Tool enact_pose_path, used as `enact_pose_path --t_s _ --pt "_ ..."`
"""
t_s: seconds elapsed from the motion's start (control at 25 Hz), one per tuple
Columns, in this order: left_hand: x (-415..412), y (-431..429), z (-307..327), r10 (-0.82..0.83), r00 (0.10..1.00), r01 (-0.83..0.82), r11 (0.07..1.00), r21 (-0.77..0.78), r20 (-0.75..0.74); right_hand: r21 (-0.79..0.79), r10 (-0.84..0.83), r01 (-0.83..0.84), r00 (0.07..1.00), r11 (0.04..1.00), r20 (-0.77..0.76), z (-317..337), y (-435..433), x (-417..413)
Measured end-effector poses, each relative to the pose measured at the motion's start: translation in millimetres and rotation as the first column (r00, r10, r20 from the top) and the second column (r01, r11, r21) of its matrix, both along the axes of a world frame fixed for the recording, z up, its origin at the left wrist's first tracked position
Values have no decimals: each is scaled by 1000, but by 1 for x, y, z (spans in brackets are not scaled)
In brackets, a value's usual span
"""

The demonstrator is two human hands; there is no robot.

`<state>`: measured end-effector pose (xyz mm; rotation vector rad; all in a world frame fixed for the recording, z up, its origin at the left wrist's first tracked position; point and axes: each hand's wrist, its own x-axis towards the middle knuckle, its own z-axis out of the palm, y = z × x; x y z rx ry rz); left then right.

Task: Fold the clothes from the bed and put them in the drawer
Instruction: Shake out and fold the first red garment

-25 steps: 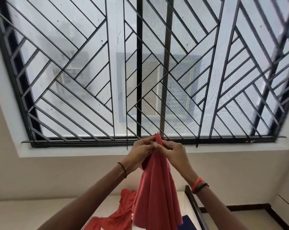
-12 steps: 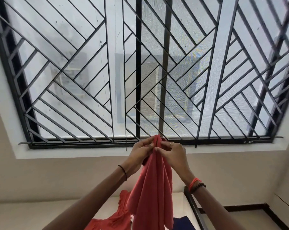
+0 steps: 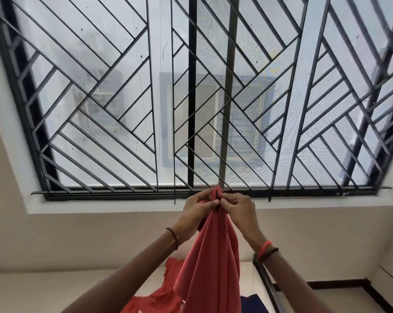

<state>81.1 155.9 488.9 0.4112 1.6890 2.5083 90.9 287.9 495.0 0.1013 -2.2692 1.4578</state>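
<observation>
Though little has shifted, left hand (image 3: 196,210) and right hand (image 3: 238,207) still pinch the garment (image 3: 211,263).

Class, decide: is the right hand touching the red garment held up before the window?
Touching. The head view shows the right hand pinching the top edge of the red garment.

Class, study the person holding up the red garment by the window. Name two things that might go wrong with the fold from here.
1. The left hand and right hand pinch the red garment at one bunched point, so it hangs crumpled and may fold unevenly.
2. Its lower part hangs near another red cloth on the bed and might snag it.
</observation>
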Motion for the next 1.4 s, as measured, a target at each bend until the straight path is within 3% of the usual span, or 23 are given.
enact_pose_path --t_s 0.16,0.32,0.6,0.8,1.04,1.4 --pt "-1 1 -6 30 999 -31 999 12 41 -19 26 -25 997 1000 70 -2 3 -4" --pt "-2 -1 -4 18 999 -19 999 35 28 -429 158 -99 982 898 104 0 7 -4" --pt "-5 -5 -4 -61 997 62 998 11 -57 -605 213 -103 971 789 113 3 10 -2" --pt "-6 -7 -7 -103 993 103 995 6 -54 -596 224 -109 967 796 122 1 10 -5" --pt "-7 -9 -7 -117 990 116 993 -16 -83 -447 240 -157 961 881 135 3 15 -6" --pt "-9 -3 -10 -86 993 89 995 33 -87 -482 278 -185 952 856 128 -1 19 -2"
